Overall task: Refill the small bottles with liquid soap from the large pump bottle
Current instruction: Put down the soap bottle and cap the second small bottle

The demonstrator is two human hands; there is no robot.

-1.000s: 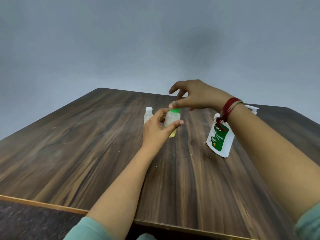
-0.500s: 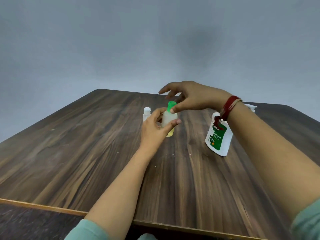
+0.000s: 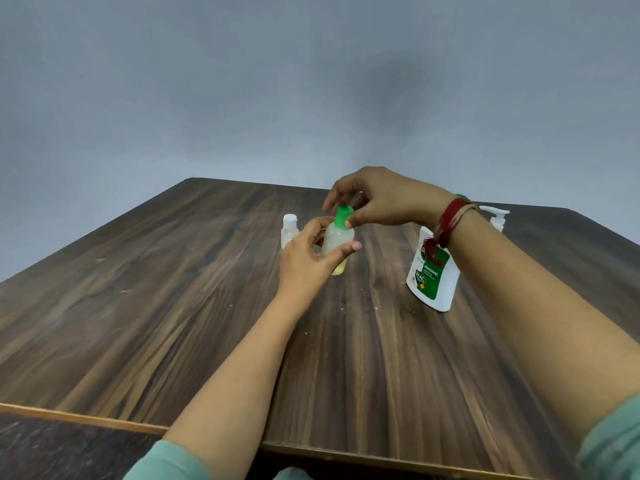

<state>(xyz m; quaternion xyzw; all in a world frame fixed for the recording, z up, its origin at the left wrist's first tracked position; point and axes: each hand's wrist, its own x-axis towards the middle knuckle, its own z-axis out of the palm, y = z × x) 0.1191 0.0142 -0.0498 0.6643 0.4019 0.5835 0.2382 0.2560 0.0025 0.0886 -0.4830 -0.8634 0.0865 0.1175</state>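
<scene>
Small bottle (image 3: 337,239) at mid-table (image 3: 173,323), left hand (image 3: 304,261) fingers curled round its body, right hand (image 3: 384,202) fingers pinching its green cap (image 3: 343,215). Large pump bottle (image 3: 433,282) stands to its right, second small bottle (image 3: 289,230) just beside it on the left.

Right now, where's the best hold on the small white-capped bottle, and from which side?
Probably its body below the cap, pinched from the left. The white-capped bottle stands upright on the table, and the left hand, gripping the green-capped bottle, crowds its right side.
</scene>
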